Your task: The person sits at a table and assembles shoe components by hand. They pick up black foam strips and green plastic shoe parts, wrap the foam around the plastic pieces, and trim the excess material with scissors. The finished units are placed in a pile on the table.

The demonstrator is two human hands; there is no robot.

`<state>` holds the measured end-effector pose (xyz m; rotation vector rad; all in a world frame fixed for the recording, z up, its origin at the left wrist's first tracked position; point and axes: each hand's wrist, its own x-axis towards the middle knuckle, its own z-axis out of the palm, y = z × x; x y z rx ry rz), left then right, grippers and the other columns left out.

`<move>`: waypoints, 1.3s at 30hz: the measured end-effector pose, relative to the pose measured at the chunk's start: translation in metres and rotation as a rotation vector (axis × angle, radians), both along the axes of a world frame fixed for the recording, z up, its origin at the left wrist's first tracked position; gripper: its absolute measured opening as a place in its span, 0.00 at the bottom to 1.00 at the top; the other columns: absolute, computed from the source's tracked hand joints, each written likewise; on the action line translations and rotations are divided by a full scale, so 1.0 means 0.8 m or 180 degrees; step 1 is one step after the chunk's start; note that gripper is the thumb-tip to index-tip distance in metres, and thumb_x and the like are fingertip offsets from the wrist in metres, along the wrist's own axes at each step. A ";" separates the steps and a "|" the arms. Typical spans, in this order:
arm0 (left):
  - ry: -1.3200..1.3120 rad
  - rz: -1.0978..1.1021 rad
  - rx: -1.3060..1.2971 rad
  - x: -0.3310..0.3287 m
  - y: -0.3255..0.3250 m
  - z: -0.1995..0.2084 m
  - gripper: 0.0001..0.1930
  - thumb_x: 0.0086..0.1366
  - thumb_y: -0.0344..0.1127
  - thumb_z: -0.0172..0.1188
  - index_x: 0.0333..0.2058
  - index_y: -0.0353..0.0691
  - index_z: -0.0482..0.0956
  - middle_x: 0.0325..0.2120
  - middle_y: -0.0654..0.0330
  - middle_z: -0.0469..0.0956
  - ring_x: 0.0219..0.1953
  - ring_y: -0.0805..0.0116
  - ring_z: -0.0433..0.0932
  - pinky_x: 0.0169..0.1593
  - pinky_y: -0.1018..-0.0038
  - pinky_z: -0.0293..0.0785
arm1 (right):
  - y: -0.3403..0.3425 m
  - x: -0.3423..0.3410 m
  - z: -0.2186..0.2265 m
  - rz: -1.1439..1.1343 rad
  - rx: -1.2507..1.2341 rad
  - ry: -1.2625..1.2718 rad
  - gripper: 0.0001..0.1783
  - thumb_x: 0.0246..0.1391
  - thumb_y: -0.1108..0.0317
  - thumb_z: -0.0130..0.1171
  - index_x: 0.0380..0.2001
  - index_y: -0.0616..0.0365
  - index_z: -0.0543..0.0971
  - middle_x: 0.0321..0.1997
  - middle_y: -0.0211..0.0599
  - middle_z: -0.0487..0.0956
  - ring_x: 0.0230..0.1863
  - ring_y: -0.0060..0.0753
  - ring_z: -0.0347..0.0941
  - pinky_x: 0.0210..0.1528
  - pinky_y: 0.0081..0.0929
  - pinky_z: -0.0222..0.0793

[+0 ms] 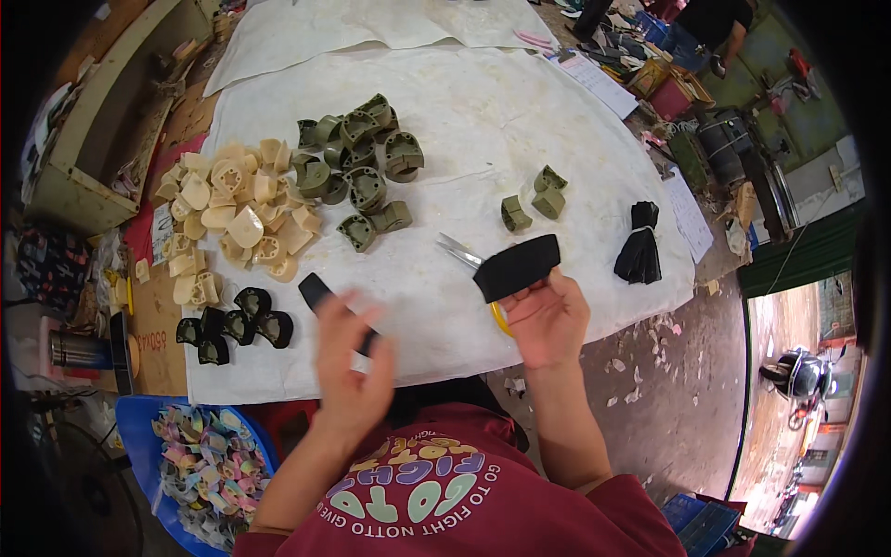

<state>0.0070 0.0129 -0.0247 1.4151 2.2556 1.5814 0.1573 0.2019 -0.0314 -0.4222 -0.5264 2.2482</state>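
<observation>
My right hand (549,317) holds a curved black strip (517,266) of what looks like fabric or leather, its fingers behind the lower edge. Partly beneath it lie scissors (457,249), blades out to the left and a yellow handle showing below. My left hand (351,362) is blurred by motion, thumb and fingers apart, over a dark flat bar (314,289) on the white cloth; the hand hides the bar's middle. Several black-covered shoe heels (238,325) sit left of that hand. Olive green heels (367,188) are grouped farther off, with a few (548,192) beyond the scissors.
Cream heels (245,228) are heaped at the left of the white cloth (464,121). A tied black bundle (640,243) rests near the right edge. Below left, a blue tub (135,422) contains pastel scraps. Another person (710,28) is at the far right.
</observation>
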 end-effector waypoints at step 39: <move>0.0245 0.0523 -0.0559 -0.114 0.093 -0.043 0.33 0.51 0.30 0.65 0.57 0.35 0.66 0.43 0.48 0.75 0.43 0.56 0.76 0.49 0.69 0.71 | -0.026 -0.031 0.049 0.0128 0.1576 -0.1526 0.06 0.57 0.72 0.57 0.34 0.65 0.77 0.30 0.38 0.80 0.27 0.29 0.78 0.33 0.29 0.77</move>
